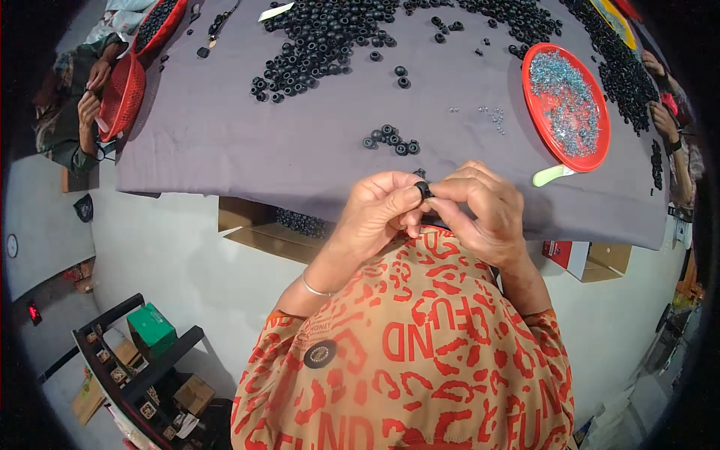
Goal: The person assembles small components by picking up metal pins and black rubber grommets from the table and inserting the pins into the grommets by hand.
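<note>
My left hand [376, 206] and my right hand [484, 204] meet over the table's near edge. Between their fingertips is a small black round part [422, 189], pinched from both sides. It resembles the black ring-like parts about the table; whether a smaller piece is pressed into it I cannot make out. Just beyond my fingers another small black piece [419, 173] shows on the cloth. A little farther off lies a small cluster of black round parts [391, 139]. To the right, a red round tray [528, 94] holds many tiny shiny clear or silvery pieces [562, 97].
A grey cloth [225, 135] covers the table. Large heaps of black parts [322, 45] spread at the far side. A light green handle [553, 175] lies beside the tray. Co-workers' hands [88, 105] are at a red basket [124, 97] on the left; others work at right. A cardboard box [270, 244] sits below.
</note>
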`<state>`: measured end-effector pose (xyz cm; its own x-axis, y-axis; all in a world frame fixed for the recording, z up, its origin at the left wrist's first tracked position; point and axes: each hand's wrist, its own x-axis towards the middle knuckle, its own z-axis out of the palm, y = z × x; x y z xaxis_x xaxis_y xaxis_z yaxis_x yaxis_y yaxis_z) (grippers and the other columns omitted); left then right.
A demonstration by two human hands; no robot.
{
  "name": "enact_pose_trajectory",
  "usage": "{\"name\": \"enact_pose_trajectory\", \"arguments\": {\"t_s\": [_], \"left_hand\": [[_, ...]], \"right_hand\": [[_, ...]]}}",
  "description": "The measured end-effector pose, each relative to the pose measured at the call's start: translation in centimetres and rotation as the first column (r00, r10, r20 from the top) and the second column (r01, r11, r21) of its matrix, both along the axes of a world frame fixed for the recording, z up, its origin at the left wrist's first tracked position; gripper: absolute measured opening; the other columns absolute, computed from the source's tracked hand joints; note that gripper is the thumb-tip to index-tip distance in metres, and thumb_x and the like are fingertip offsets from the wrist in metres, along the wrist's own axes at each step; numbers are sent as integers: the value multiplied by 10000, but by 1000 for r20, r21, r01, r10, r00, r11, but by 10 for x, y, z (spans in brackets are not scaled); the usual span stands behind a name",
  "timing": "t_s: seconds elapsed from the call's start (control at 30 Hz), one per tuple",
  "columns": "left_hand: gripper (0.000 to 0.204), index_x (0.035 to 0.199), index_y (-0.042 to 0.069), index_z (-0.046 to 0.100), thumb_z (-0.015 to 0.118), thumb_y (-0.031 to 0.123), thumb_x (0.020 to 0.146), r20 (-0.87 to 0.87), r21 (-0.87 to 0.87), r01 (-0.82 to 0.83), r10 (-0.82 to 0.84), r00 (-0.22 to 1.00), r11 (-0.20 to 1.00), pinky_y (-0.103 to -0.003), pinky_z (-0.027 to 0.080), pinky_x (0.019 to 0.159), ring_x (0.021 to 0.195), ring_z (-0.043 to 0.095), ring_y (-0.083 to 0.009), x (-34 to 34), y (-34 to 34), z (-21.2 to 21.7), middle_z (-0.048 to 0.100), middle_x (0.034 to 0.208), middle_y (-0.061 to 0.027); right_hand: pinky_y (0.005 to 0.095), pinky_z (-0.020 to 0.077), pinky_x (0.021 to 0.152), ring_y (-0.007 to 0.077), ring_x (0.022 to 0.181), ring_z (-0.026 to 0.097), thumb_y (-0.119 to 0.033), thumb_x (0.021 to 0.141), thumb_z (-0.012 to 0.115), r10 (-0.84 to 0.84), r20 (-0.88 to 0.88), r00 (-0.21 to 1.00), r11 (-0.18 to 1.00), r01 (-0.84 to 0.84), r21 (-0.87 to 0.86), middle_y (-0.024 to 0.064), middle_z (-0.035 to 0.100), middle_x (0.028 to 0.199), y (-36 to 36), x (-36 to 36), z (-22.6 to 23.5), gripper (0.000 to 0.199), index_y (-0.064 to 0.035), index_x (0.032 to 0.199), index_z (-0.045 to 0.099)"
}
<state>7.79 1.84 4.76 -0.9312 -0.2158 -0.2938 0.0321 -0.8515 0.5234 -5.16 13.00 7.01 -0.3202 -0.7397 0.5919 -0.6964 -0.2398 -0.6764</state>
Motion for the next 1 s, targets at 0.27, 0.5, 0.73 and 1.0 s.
{"name": "enact_pose_trajectory", "arguments": {"t_s": [0.27,0.5,0.73,1.0], "left_hand": [[175,898,-39,576,621,115,827,48,-110,91,-86,995,990,-223,506,522,558,565,-111,7,-9,-1,603,733,-82],[195,925,-75,587,574,83,812,141,86,225,-235,962,971,-185,487,482,502,547,-75,19,4,-8,592,667,-63],[194,896,-46,587,613,139,840,59,146,168,-178,982,975,-214,504,462,501,575,-115,24,12,-22,607,695,-89],[191,812,-6,554,592,175,861,137,141,184,-203,970,973,-226,491,446,495,573,-117,28,14,-26,602,689,-85]], "right_hand": [[279,437,538,172,622,562,57,668,678,188,283,941,938,-258,234,64,600,730,2,-12,12,214,-4,855,594],[233,409,526,120,628,506,8,679,705,385,511,768,796,-557,236,54,537,739,6,-15,2,238,23,902,624],[251,381,483,114,549,470,-12,654,730,317,491,811,849,-474,234,29,514,630,9,-7,-10,183,-6,780,597],[265,357,457,131,521,455,0,649,711,324,439,838,877,-440,191,30,504,620,7,-2,-29,186,-25,743,553]]}}
